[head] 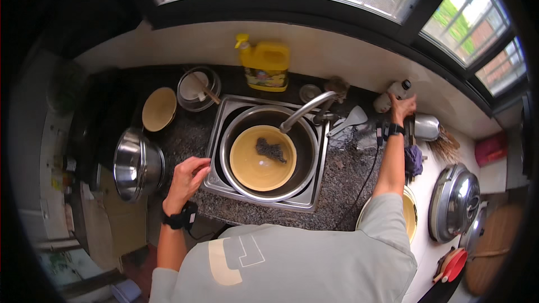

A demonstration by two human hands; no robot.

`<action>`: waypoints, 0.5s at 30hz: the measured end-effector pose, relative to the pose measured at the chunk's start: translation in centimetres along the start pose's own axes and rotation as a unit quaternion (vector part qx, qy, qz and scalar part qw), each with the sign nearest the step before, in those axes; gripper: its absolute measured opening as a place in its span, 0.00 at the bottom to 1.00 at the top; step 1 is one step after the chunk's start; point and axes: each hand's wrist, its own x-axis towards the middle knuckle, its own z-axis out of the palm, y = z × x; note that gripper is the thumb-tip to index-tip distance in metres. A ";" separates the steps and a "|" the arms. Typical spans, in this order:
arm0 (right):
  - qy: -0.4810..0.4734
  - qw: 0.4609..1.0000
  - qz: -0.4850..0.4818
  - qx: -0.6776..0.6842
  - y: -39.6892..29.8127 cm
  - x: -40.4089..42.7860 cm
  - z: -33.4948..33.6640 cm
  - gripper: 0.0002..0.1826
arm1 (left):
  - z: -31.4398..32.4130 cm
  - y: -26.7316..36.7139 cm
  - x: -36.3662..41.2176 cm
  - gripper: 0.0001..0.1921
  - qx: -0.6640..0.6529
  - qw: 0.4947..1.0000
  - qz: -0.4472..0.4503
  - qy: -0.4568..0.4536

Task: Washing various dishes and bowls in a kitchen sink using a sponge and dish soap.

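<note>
My right hand (403,107) is at a pale bottle with a black cap (389,96) by the wall at the right; the fingers overlap it, but a firm hold is not plain. My left hand (187,183) hovers beside the left rim of the steel sink (214,145), fingers curled loosely with nothing seen in them. In the sink stands a large steel basin (309,168). A yellow bowl (246,172) lies in that basin, with a dark steel-wool scourer (270,150) inside it. The curved faucet (309,109) reaches over the basin's upper right edge.
A yellow jug (266,65) stands behind the sink. A white rice paddle (349,121) lies right of the faucet. Left are a yellow bowl (159,109), stacked steel bowls (137,164) and a glass bowl with chopsticks (210,94). A domed metal pot (454,204) stands far right.
</note>
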 end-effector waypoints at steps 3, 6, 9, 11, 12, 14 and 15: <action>0.092 0.979 -0.140 0.117 -6.2 -3.3 -4.7 0.45 | -0.1 0.0 0.4 0.10 0.000 1.000 0.014 -0.001; -0.157 0.908 -0.154 0.357 -16.9 -10.3 -12.8 0.26 | 0.0 -0.8 0.5 0.10 -0.004 0.999 0.024 -0.028; -0.396 0.777 -0.175 0.456 -26.2 -19.6 -17.3 0.18 | 0.0 -1.4 0.7 0.09 -0.039 0.998 0.044 -0.029; -0.529 0.695 -0.119 0.472 -29.7 -24.8 -17.0 0.17 | 0.2 -1.9 1.0 0.09 -0.070 0.995 0.062 -0.029; -0.547 0.681 -0.088 0.479 -31.3 -27.0 -16.0 0.16 | -0.1 -1.8 1.0 0.09 -0.085 0.993 0.073 -0.026; -0.561 0.663 -0.022 0.494 -33.4 -29.1 -12.1 0.16 | -0.5 -2.0 1.0 0.09 -0.101 0.991 0.082 -0.026; -0.561 0.656 0.013 0.505 -34.1 -29.2 -9.2 0.17 | -0.6 -2.1 1.0 0.09 -0.112 0.989 0.093 -0.024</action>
